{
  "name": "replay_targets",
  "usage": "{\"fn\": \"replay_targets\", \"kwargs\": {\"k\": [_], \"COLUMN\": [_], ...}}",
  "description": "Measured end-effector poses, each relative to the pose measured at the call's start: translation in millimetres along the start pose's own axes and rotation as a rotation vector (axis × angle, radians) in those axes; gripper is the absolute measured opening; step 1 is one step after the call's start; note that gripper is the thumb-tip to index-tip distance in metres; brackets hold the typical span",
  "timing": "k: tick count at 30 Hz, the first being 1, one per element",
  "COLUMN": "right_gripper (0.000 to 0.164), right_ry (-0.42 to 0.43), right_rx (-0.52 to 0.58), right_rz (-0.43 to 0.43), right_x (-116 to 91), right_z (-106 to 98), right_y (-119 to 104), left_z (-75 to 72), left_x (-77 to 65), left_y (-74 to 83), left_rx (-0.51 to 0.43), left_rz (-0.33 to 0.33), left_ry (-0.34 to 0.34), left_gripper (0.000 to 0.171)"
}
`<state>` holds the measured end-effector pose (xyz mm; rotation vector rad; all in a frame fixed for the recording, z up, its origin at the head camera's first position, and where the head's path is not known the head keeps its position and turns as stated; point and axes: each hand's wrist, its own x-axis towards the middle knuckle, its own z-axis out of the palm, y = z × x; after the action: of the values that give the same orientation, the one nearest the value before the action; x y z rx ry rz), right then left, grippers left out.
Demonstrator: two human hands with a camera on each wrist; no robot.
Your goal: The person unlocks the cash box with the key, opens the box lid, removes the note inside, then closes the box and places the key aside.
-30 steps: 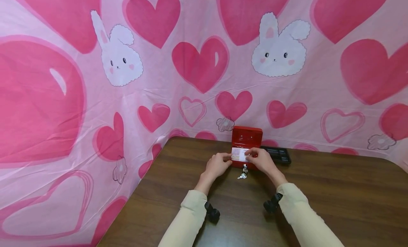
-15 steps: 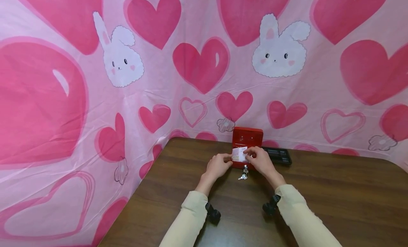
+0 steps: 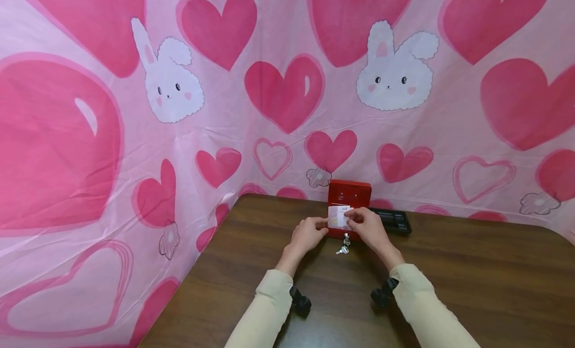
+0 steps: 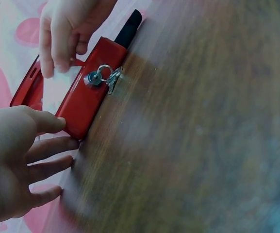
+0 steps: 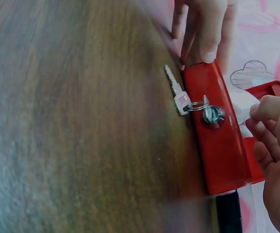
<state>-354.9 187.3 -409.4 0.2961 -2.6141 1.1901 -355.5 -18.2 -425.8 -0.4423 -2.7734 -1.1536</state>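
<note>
A red cash box (image 3: 334, 233) stands with its lid (image 3: 349, 192) raised at the back of the table. My left hand (image 3: 309, 234) touches the box's left end; in the left wrist view its thumb is at the front corner and its fingers are spread fairly straight. My right hand (image 3: 367, 226) pinches a pale paper slip (image 5: 243, 106) between thumb and fingers above the box opening. In the head view the paper (image 3: 337, 218) shows faint purple and yellow print and dark characters near its top edge. Most of the inside is hidden.
Keys (image 3: 343, 250) hang on a ring from the lock (image 5: 212, 115) on the box front. A black compartment tray (image 3: 396, 221) lies right of the box. Behind the wooden table (image 3: 449, 278) hangs a pink cloth (image 3: 332, 103) with hearts and rabbits.
The paper has shifted and tilted slightly within the box opening, its printed top edge showing more plainly. Both hands have stayed nearly in place. The box and tray have not visibly moved.
</note>
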Motion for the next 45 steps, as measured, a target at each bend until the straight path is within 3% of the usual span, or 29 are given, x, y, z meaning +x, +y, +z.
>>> {"fn": "replay_targets", "kwargs": {"k": [6, 24, 37, 45], "right_gripper": [0.025, 0.027, 0.03, 0.032], "right_ry": [0.011, 0.165, 0.179, 0.168], "right_rx": [0.041, 0.097, 0.189, 0.171], "right_rz": [0.018, 0.016, 0.019, 0.026], "right_x": [-3.6, -22.1, -38.6, -43.6], "right_z": [-6.8, -29.7, -56.5, -69.1], "right_y": [2.9, 5.2, 9.0, 18.8], "left_z": [1.7, 4.7, 3.7, 4.0], "left_x": [1.8, 2.4, 2.7, 2.3], "left_y": [1.6, -4.2, -5.5, -5.5], "left_rx": [0.015, 0.036, 0.026, 0.013], "left_rz": [0.005, 0.018, 0.016, 0.008], "left_ry": [0.011, 0.047, 0.036, 0.025], "left_gripper": [0.034, 0.033, 0.034, 0.035]}}
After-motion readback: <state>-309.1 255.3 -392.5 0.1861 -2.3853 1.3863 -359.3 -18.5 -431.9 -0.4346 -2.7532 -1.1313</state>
